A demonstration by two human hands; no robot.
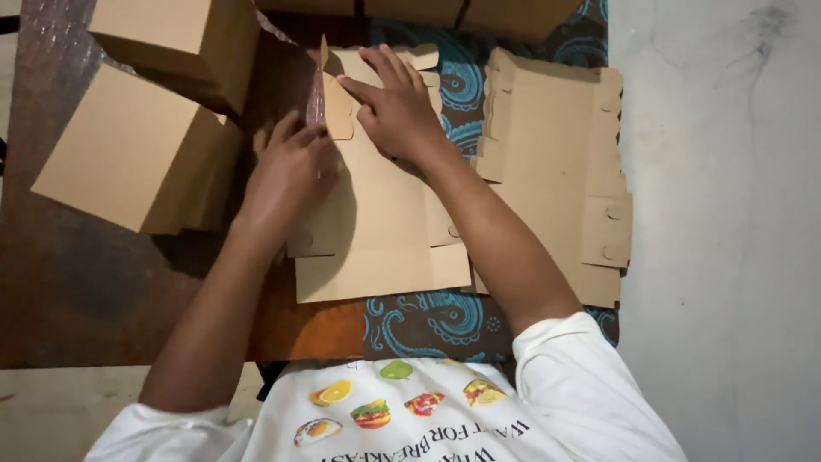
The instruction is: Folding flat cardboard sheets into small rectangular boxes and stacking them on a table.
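Head cam, left to right: folded boxes [141, 145] sit out of the way at 10 o'clock. Left hand [291, 167] curls round a side flap [323, 90], pinching it upright. Right hand [398, 107] lies spread, fingers pressing the flat box blank [385, 231] so it can't slide. Spare blanks [556, 162] wait at 3 o'clock on the patterned cloth [428, 316].

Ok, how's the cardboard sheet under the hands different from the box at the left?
The cardboard sheet lies flat and unfolded, with one flap raised; the box is already folded into a closed block. The left hand and right hand press on the sheet, while nothing touches the box. The sheet rests on patterned cloth, the box on the dark surface. Both are plain brown cardboard.
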